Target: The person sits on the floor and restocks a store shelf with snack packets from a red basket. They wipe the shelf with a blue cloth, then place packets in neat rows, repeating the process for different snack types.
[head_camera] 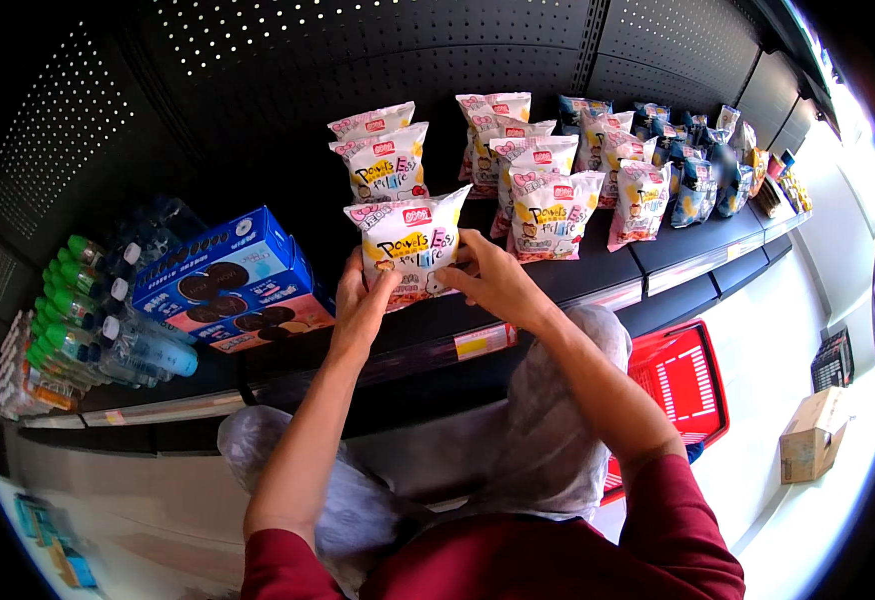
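A white and pink snack bag [411,241] printed with cartoon figures stands upright near the front of the black shelf [400,341]. My left hand [359,304] holds its lower left side, the thumb across the front. On the lower right side is my right hand [499,279], thumb and fingers gripping the edge. Behind it, matching bags [385,169] stand in a short row. To the right, another row of the same bags [554,214] comes close to my right hand. The bottom edge of the held bag is partly hidden by my fingers.
Blue and pink cookie boxes [231,262] are stacked left of my left hand, beside water bottles [149,345] and green-capped bottles [70,307]. Dark blue snack bags [696,191] stand farther right. A red shopping basket [677,382] is by my right knee; a cardboard box [812,435] lies beyond.
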